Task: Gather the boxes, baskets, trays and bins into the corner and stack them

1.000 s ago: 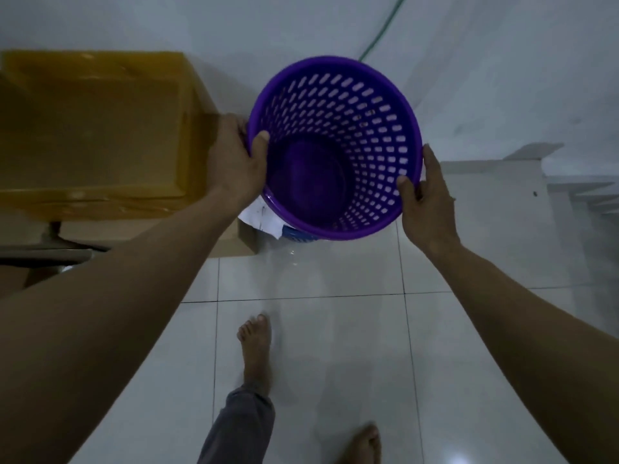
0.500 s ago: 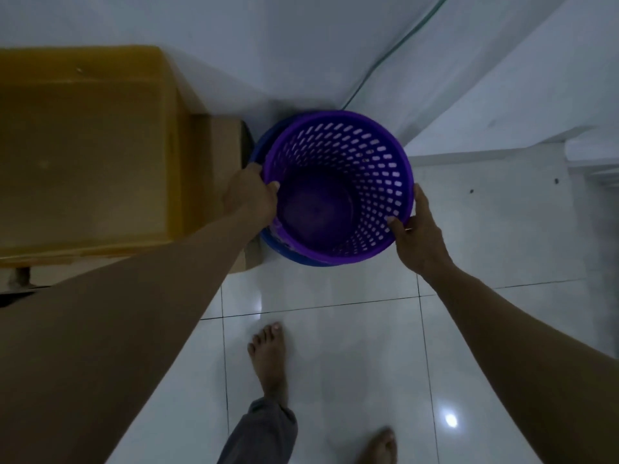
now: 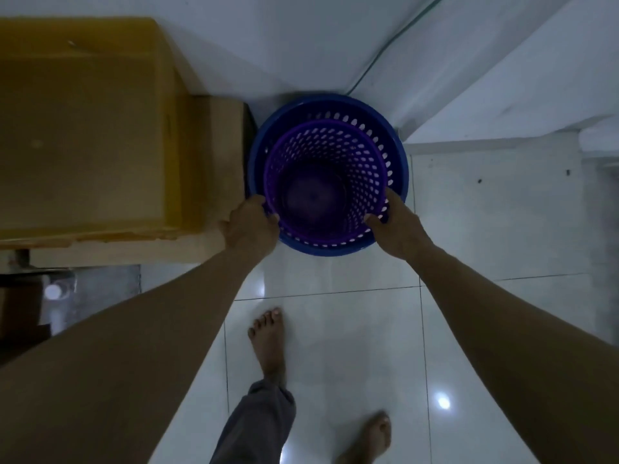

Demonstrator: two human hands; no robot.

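A purple perforated basket (image 3: pixel 338 152) sits nested inside a larger blue perforated basket (image 3: pixel 400 162) that stands in the corner of the room. My left hand (image 3: pixel 249 226) grips the purple basket's near left rim. On the near right rim, my right hand (image 3: pixel 397 226) holds it with the thumb inside. A yellow cardboard box (image 3: pixel 83 128) lies on a plain brown carton (image 3: pixel 221 182) just left of the baskets.
White walls meet behind the baskets, with a thin green cable (image 3: pixel 378 58) running down the corner. Glossy white floor tiles (image 3: pixel 485 229) spread to the right and below. My bare feet (image 3: pixel 269 343) stand on the tiles. Dark furniture (image 3: pixel 23 313) sits at lower left.
Both hands lowered the purple basket from chest height down into the blue basket in the corner. The view tipped downward and I stepped closer.
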